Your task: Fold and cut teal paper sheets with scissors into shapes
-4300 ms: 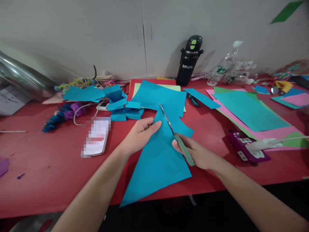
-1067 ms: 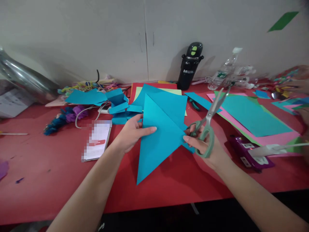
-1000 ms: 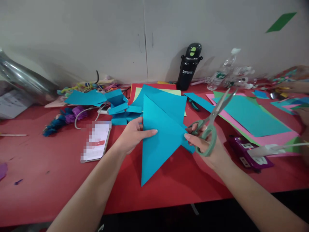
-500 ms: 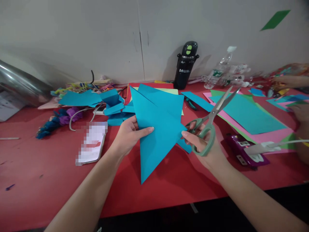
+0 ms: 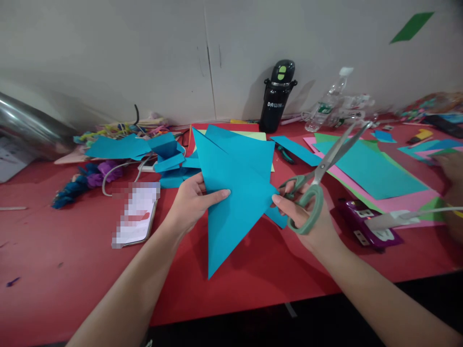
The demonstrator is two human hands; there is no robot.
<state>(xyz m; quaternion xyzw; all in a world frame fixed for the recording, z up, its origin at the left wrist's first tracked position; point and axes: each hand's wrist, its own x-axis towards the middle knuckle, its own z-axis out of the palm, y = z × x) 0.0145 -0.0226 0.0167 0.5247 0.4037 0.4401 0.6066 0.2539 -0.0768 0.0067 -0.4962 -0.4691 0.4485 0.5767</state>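
Note:
A blue paper triangle (image 5: 231, 202), folded, is held up over the red table (image 5: 72, 250) between both hands. My left hand (image 5: 191, 202) pinches its left edge, thumb on top. My right hand (image 5: 307, 217) pinches the right corner with thumb and fingertip while its other fingers sit in the green handles of the scissors (image 5: 318, 173), whose blades point up and to the right, away from the paper.
More blue paper (image 5: 249, 147) and folded blue pieces (image 5: 170, 154) lie behind. A phone (image 5: 139, 214) lies left; a black bottle (image 5: 275, 96) stands by the wall. Coloured sheets (image 5: 372, 168) and a purple tool (image 5: 369, 226) lie right. Another person's hand (image 5: 452, 166) shows at the right edge.
The scissors came off the flat paper and now point up-right. The triangle was lifted off the table and turned; over the last half second it barely moved.

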